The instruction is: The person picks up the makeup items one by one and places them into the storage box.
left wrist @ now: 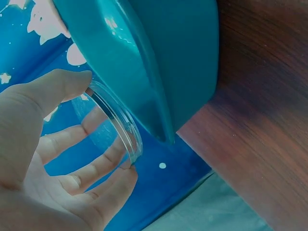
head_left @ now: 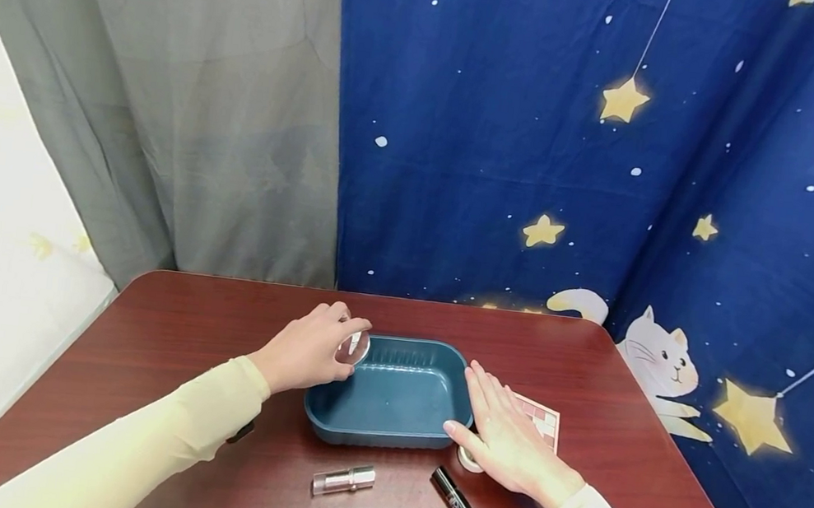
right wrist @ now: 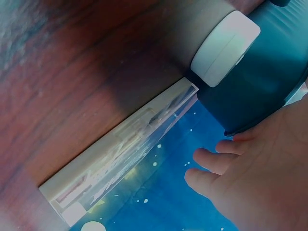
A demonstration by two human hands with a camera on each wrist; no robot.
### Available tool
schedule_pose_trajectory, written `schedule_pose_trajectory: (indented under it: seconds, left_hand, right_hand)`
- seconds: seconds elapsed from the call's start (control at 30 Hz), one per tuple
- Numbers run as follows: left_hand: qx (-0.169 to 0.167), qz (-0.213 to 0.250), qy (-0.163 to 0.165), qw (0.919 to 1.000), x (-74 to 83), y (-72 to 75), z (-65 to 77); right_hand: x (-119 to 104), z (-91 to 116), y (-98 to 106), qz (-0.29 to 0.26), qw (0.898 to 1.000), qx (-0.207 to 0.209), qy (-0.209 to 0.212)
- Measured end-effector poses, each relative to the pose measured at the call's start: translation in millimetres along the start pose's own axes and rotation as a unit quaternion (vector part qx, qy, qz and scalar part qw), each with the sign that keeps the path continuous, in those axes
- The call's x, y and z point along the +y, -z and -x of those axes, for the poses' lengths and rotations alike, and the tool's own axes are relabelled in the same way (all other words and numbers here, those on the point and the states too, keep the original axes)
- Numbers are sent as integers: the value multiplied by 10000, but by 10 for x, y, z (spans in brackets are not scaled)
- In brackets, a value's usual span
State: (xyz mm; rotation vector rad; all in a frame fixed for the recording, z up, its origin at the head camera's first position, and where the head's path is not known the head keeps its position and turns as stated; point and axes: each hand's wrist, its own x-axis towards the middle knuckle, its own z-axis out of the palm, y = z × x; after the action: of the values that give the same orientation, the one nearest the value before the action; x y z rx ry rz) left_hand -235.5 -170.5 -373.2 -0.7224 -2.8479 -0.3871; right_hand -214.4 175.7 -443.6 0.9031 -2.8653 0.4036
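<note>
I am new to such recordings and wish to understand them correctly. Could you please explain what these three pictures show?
There is no machine here, only a person's two bare hands. The wide picture comes from a camera on the head; the other two come from cameras on the left and right wrists.

On the brown table stands a blue-green dish. At its left end, the left hand holds a clear round object. The right hand, its fingers straight, is at the right end, holding nothing. Nearby are a silver tube, a black tube, a small white box and a flat box of coloured squares.
</note>
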Motion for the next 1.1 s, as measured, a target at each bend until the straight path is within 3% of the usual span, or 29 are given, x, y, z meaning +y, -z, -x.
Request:
schedule_pose_trajectory:
  seconds: [0.3, 0.73, 1.1]
  left_hand:
    - [-57, 62, -126, 9999, -41, -114, -100]
    - [-540, -312, 111, 9980, -31, -230, -236]
    - [-543, -418, 68, 9976, -10, -265, -196]
  right_hand:
    - [-10, -4, -17, -62, 10000, -41, -25]
    - [6, -5, 8, -29, 10000, -35, -7]
    - [11, -9, -10, -58, 10000, -43, -31]
